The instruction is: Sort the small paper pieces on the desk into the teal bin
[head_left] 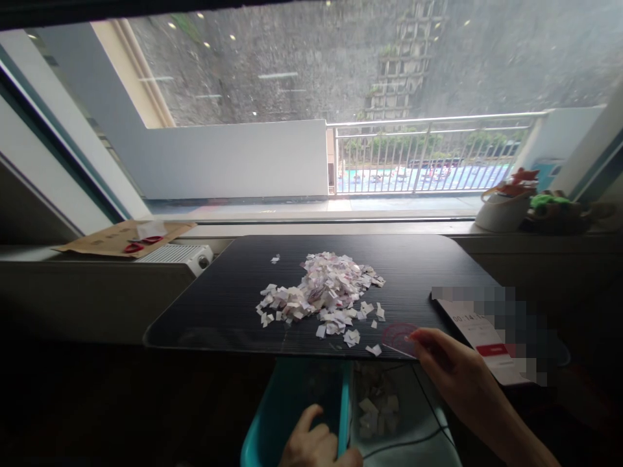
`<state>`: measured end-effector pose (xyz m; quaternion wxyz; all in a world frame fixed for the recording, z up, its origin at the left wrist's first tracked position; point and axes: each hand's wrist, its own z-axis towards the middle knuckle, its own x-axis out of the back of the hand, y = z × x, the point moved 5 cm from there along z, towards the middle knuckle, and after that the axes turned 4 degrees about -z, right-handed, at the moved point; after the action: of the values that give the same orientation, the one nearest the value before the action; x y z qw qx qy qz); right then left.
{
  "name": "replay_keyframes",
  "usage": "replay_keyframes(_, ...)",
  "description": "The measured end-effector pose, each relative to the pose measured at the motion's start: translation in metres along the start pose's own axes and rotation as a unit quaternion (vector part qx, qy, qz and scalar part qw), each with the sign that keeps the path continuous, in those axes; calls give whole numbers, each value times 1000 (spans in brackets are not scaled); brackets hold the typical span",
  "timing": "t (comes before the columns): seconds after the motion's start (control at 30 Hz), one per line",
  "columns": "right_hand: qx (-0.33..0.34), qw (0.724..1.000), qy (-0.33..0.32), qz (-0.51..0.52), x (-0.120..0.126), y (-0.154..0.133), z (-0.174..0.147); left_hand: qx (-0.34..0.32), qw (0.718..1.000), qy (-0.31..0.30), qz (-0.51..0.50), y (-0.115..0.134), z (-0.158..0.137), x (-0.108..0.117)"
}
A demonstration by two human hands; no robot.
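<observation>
1. Window [272, 78]: biggest thing in view, behind everything. Surface likely sits against it for daylight.
2. Surface [209, 311]: dark, wood-grained, rounded corners. Large bare margins around the paper, which probably keeps scraps off the edges.
3. Turquoise bin [257, 421]: below the surface's near edge. Mouth faces up, so it looks placed to catch whatever comes over that edge. Inside too dark to read.
4. Pale container [421, 431]: right beside the bin, paper pieces in it, black cable [399, 449] running across.
5. Paper pile [331, 282]: around mid-surface, loose heap, thinning toward the near edge. Nothing holds it together.
6. Right hand [450, 360]: grip narrow, thumb and fingers pinching the protractor at its right end. Probably held there so the straight side stays free, low by the surface.
7. Left hand [311, 444]: down at the bin, index finger extended, others curled. Can't tell if the grip is on the rim or just over it.
8. Phone [481, 347]: right of the right hand, timer-like readout, partly masked. Presumably angled for easy reading.
9. Protractor [399, 336]: pink, translucent, over the near edge.
10. Stray scrap [374, 349]: just left of the protractor, apart from the pile.
</observation>
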<state>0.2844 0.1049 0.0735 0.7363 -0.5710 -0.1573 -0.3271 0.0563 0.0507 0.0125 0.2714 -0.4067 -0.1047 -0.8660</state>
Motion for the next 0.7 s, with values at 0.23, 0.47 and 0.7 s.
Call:
replay_keyframes(0.23,10,998,-12,58,-16,-9,-13,2,996,87,-1,18,24,-17)
replay_keyframes(0.47,22,999,-33,24,-20,-13,-5,-17,1000,17,14,19,33,-26)
replay_keyframes(0.7,47,996,-73,16,-30,-22,-7,10,1000,22,16,15,38,-15)
